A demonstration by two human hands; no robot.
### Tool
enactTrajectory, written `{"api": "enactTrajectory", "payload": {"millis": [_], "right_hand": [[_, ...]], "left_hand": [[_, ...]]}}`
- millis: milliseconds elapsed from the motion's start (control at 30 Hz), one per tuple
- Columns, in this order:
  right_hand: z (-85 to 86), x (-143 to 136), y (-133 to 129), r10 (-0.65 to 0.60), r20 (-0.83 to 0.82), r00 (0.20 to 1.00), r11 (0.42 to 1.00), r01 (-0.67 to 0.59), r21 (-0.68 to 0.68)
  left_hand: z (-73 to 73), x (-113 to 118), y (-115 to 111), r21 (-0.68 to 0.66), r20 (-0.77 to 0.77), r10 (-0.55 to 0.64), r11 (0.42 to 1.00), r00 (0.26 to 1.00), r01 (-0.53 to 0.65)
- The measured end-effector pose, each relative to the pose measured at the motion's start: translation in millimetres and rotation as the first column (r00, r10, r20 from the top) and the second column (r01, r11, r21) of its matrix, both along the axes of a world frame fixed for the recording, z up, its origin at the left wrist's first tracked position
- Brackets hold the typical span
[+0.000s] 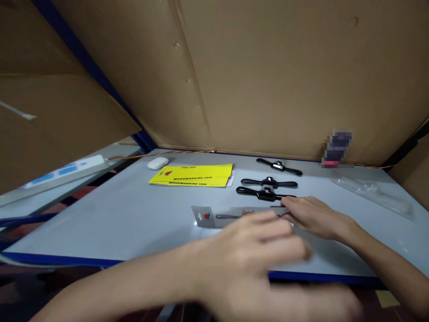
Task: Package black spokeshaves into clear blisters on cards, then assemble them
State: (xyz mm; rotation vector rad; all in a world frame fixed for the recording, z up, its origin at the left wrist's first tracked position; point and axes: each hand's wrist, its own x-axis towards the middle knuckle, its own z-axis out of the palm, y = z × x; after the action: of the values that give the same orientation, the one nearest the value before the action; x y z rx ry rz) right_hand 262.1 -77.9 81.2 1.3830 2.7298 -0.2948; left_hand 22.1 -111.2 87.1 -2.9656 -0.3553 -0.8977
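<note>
Head view: right hand (317, 217) pinches a grey card (205, 217); blurred left hand (251, 255), grip cannot be told. Three black tools (267, 183) lie beyond.

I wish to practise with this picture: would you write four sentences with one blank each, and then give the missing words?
1. Exactly ____ black tools lie on the table.
2. The yellow cards bear the printed words "____ TOOL".
3. The rounded object near these cards is ____ in colour.
4. The hand nearer the clear plastic, at one end of the grey card, is the person's ____ one.

Missing words: three; WOODWORKING; white; right.
</note>
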Motion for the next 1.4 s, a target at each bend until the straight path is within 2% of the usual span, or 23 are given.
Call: {"api": "enactTrajectory", "payload": {"millis": [33,100,167,267,333,367,467,533,633,700,800,900,967,1033,1067,1133,1200,1233,1267,1300,1400], "right_hand": [[0.4,2.4,0.2,0.011,-0.009,1.0,1.0,-0.011,-0.024],[1.6,8.9,1.5,0.023,-0.025,0.999,0.997,-0.024,-0.071],[3.2,17.0,4.2,0.034,-0.058,0.998,0.993,-0.041,-0.115],[4.7,29.5,10.4,0.059,-0.148,0.987,0.98,-0.085,-0.18],[3.9,36.3,14.1,0.056,-0.173,0.983,0.977,-0.09,-0.196],[2.8,39.0,15.4,0.04,-0.158,0.987,0.98,-0.07,-0.188],[-2.6,43.9,16.6,-0.044,-0.064,0.997,0.989,0.034,-0.141],[-7.2,45.3,16.7,-0.083,-0.022,0.996,0.99,0.079,-0.12],[-13.9,46.4,19.4,-0.088,-0.03,0.996,0.99,0.084,-0.117],[-16.6,46.8,23.9,-0.085,-0.071,0.994,0.987,0.074,-0.142],[-16.2,46.2,32.5,-0.053,-0.184,0.981,0.976,0.011,-0.219],[-15.1,43.9,39.8,-0.052,-0.297,0.953,0.965,-0.029,-0.262],[-20.4,41.9,43.4,-0.109,-0.391,0.914,0.963,-0.001,-0.269],[-33.1,39.1,46.6,-0.226,-0.546,0.807,0.959,0.086,-0.269],[-41.5,37.1,48.2,-0.304,-0.643,0.703,0.948,0.16,-0.274],[-58.6,31.3,50.4,-0.429,-0.798,0.423,0.9,0.275,-0.338],[-71.2,24.4,50.5,-0.508,-0.854,0.111,0.842,0.273,-0.466],[-74.8,21.2,49.5,-0.532,-0.847,-0.001,0.822,0.239,-0.517],[-76.7,18.6,47.8,-0.55,-0.832,-0.073,0.808,0.206,-0.552],[-77.2,16.6,45.6,-0.561,-0.82,-0.109,0.8,0.183,-0.572],[-75.1,14.5,37.7,-0.576,-0.809,-0.113,0.793,0.162,-0.587]], "left_hand": [[1.6,1.9,16.0,0.058,-0.036,-0.048,0.997,0.998,0.05],[3.6,-6.1,47.1,0.093,-0.073,-0.037,0.995,0.997,0.044],[2.9,-24.8,71.3,-0.086,-0.181,-0.045,0.996,0.982,0.03],[-1.2,-53.5,93.2,-0.287,-0.2,0.092,0.946,0.975,-0.148],[-4.6,-64.2,101.7,-0.427,-0.249,0.142,0.872,0.958,-0.24],[-6.5,-66.6,105.1,-0.507,-0.277,0.114,0.826,0.954,-0.246],[-13.8,-65.7,113.6,-0.724,-0.304,-0.07,0.665,0.95,-0.183],[-20.3,-62.8,119.3,-0.801,-0.295,-0.115,0.571,0.948,-0.18],[-30.7,-61.2,129.4,-0.841,-0.284,-0.056,0.494,0.957,-0.221],[-36.1,-62.6,136.6,-0.846,-0.278,-0.029,0.48,0.96,-0.23],[-41.6,-66.8,144.7,-0.834,-0.244,0.027,0.504,0.969,-0.224],[-46.8,-72.8,147.6,-0.834,-0.15,0.143,0.514,0.978,-0.203],[-51.0,-77.3,147.9,-0.832,-0.085,0.229,0.52,0.97,-0.195],[-55.9,-80.3,148.4,-0.819,-0.008,0.308,0.544,0.951,-0.183],[-58.5,-80.5,148.9,-0.813,0.032,0.347,0.554,0.937,-0.178],[-63.3,-77.5,150.0,-0.814,0.118,0.439,0.556,0.891,-0.166],[-66.9,-70.4,149.9,-0.817,0.204,0.538,0.553,0.818,-0.16],[-68.0,-66.2,149.1,-0.818,0.244,0.582,0.554,0.775,-0.159],[-68.5,-62.0,147.9,-0.819,0.277,0.619,0.552,0.735,-0.156],[-68.4,-58.3,146.2,-0.822,0.3,0.646,0.548,0.702,-0.153],[-66.2,-51.6,140.7,-0.838,0.328,0.668,0.532,0.668,-0.121]]}}
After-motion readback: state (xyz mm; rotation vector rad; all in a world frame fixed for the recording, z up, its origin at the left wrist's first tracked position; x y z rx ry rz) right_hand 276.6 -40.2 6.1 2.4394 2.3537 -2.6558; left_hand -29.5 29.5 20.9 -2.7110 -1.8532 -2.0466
